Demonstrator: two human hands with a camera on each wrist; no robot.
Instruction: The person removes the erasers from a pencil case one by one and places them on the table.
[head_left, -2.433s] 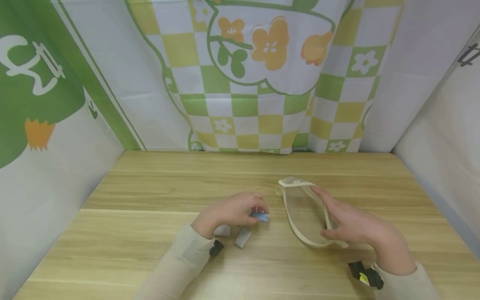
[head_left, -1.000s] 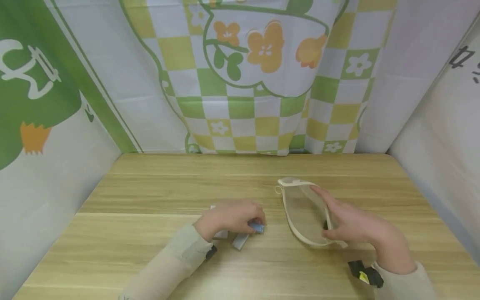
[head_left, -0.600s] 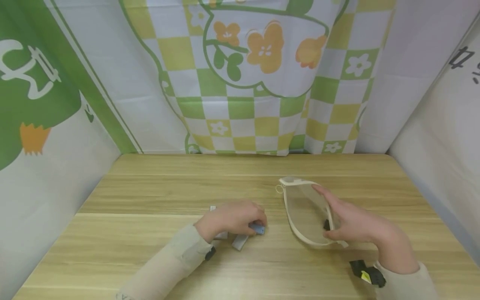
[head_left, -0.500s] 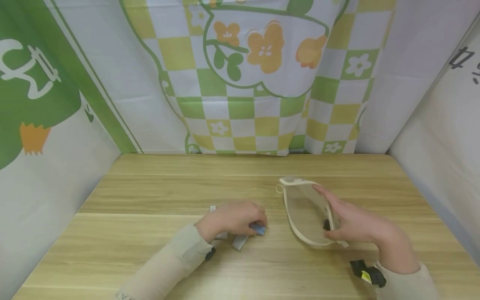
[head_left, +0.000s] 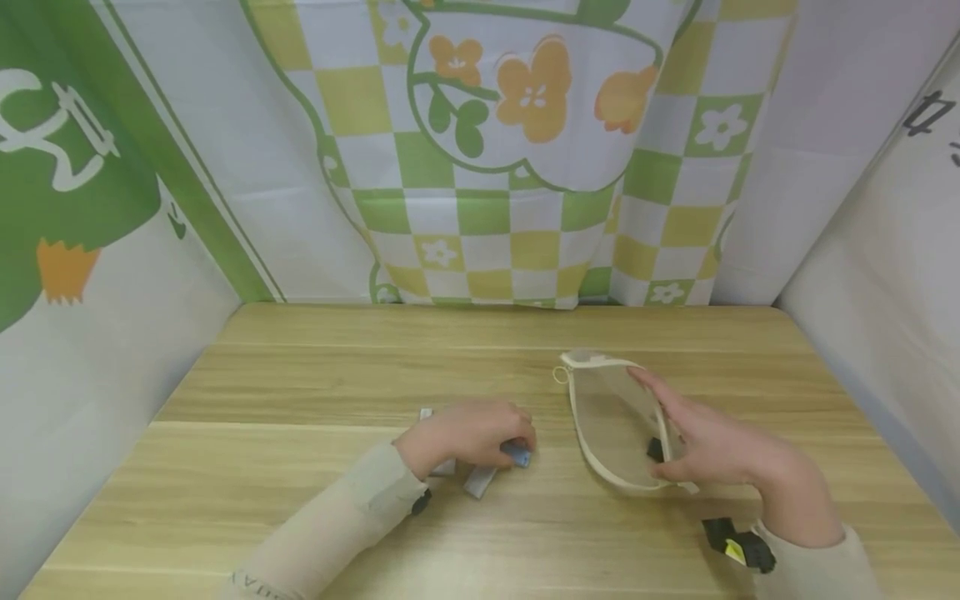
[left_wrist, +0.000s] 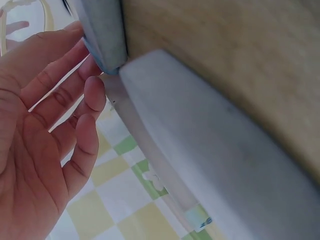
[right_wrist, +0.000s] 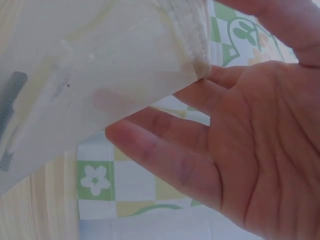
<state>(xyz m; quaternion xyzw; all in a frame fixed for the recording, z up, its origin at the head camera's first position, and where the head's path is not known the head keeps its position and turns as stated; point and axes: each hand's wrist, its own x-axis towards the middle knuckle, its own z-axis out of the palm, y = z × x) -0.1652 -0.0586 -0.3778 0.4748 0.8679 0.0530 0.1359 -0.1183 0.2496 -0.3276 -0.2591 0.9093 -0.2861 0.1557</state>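
My left hand [head_left: 472,433] pinches a small blue block [head_left: 517,454] low over the table, just above a grey block [head_left: 480,481]. In the left wrist view the pinched block [left_wrist: 105,35] stands at the fingertips, and a grey block [left_wrist: 200,135] fills the right. Another grey block [head_left: 445,468] lies partly under my left wrist, and a pale end of a thing [head_left: 426,413] shows behind it. On the right, my right hand [head_left: 712,442] grips the edge of a translucent zip pouch [head_left: 611,425], its mouth spread. A small dark thing [head_left: 655,450] shows at the pouch's lower right.
The zip pouch has cream trim and a ring pull [head_left: 561,374] at its far left corner. A wooden table [head_left: 300,375] lies beneath everything. Behind it hangs a checked, flowered curtain [head_left: 480,212]; white cloth [head_left: 885,250] bounds the right side.
Since the oldest frame my left hand has brought the blue block nearer to me, down to the grey block. The right hand stays on the pouch; the dark thing there shows more.
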